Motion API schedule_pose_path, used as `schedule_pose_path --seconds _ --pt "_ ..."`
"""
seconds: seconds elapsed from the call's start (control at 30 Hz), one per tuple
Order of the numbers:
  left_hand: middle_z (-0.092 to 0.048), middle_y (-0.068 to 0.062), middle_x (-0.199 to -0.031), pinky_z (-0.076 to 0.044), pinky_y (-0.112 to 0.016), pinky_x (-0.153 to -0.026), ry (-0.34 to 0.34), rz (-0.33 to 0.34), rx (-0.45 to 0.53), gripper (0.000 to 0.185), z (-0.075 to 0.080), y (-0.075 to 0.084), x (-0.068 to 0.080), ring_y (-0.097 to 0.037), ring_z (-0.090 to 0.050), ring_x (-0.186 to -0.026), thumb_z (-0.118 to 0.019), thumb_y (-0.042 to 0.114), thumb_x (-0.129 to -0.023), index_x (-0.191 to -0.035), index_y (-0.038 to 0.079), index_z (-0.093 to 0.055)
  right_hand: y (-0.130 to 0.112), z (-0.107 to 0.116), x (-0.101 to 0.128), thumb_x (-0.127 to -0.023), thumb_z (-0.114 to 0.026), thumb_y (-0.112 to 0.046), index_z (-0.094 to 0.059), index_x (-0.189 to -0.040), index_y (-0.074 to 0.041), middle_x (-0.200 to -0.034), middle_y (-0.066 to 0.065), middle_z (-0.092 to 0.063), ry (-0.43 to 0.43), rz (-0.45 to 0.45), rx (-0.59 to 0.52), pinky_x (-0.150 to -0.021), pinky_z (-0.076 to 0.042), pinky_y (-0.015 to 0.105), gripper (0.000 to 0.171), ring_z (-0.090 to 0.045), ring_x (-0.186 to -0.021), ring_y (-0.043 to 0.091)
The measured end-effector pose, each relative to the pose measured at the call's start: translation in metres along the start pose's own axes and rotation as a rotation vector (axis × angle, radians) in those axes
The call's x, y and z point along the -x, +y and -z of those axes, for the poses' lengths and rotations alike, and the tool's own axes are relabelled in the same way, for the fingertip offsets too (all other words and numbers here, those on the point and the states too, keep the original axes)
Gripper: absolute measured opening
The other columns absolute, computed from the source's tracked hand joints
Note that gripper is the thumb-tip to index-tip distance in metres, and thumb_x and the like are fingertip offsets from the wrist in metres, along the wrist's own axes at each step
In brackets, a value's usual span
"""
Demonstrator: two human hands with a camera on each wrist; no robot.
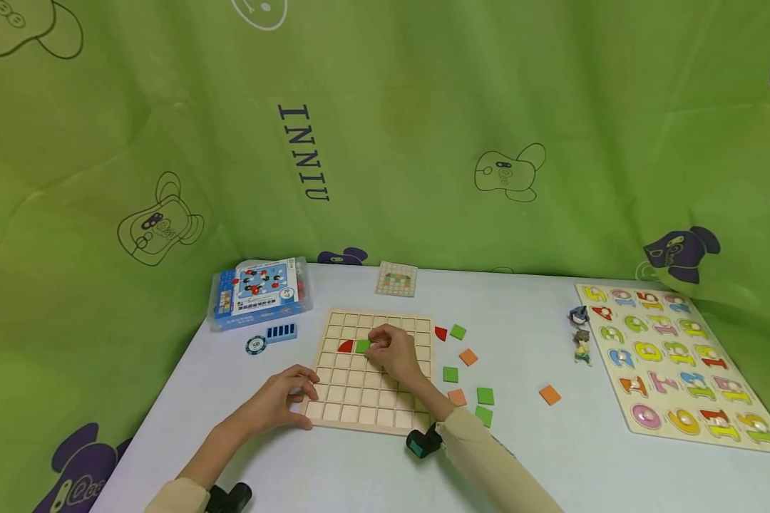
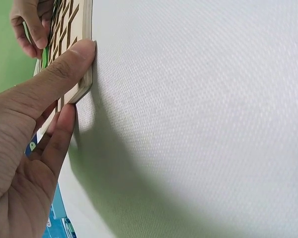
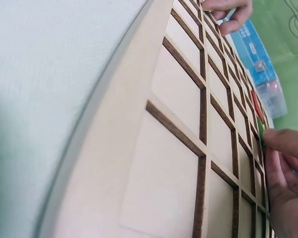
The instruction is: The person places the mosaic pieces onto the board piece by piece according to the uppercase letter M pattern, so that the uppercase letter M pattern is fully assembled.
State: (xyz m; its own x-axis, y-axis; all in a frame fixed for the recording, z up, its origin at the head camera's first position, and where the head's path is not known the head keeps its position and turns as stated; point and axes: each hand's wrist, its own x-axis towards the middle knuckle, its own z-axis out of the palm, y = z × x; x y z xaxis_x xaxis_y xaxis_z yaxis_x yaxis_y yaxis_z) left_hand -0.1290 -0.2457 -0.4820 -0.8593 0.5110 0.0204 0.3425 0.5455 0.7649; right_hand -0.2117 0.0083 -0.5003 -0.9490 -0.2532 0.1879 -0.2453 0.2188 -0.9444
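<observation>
A wooden grid board point(image 1: 375, 410) lies flat in front of the person. The left hand point(image 1: 276, 400) holds its near left corner; in the left wrist view the thumb point(image 2: 82, 52) is against one edge and the fingers are around the corner. Over the board's upper middle, the right hand point(image 1: 394, 354) pinches a green square tile point(image 1: 362, 346) at its right side, thumb and forefinger together. That tile sits at a grid cell just right of a red quarter-round tile point(image 1: 345, 346). In the right wrist view the green tile point(image 3: 260, 126) is partly hidden by the fingertips.
Right of the board lie a red piece point(image 1: 440, 333), several green tiles point(image 1: 450, 375) and orange tiles point(image 1: 468, 357). A pattern card point(image 1: 396, 279) stands behind. At left are a plastic box point(image 1: 261, 296) and poker chip point(image 1: 255, 345); far right, small figurines point(image 1: 581, 347) and a number puzzle point(image 1: 674, 367).
</observation>
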Motion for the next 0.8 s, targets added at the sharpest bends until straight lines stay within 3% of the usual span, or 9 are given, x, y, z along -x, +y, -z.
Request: schedule_pose_path --seconds 0.37,0.8 --pt "-0.052 -0.014 -0.121 -0.054 -0.025 -0.082 -0.001 -0.001 -0.002 0.032 0.001 0.001 0.0 -0.033 -0.053 -0.109 -0.087 0.009 -0.066 -0.089 0.009 -0.065 -0.003 0.003 -0.002 -0.076 -0.075 0.007 -0.066 -0.097 0.006 -0.088 0.015 -0.069 -0.031 -0.029 0.003 -0.065 -0.054 0.02 0.023 -0.067 -0.076 0.021" --pt "-0.053 -0.014 -0.121 -0.054 -0.027 -0.083 -0.007 0.01 -0.009 0.032 0.001 0.002 0.0 -0.033 -0.053 -0.109 -0.087 0.01 -0.066 -0.089 0.009 -0.065 0.0 0.028 0.001 -0.082 -0.07 0.007 -0.062 -0.107 0.01 -0.101 0.025 -0.065 -0.13 -0.038 -0.118 -0.075 -0.056 0.027 0.027 -0.066 -0.089 0.035"
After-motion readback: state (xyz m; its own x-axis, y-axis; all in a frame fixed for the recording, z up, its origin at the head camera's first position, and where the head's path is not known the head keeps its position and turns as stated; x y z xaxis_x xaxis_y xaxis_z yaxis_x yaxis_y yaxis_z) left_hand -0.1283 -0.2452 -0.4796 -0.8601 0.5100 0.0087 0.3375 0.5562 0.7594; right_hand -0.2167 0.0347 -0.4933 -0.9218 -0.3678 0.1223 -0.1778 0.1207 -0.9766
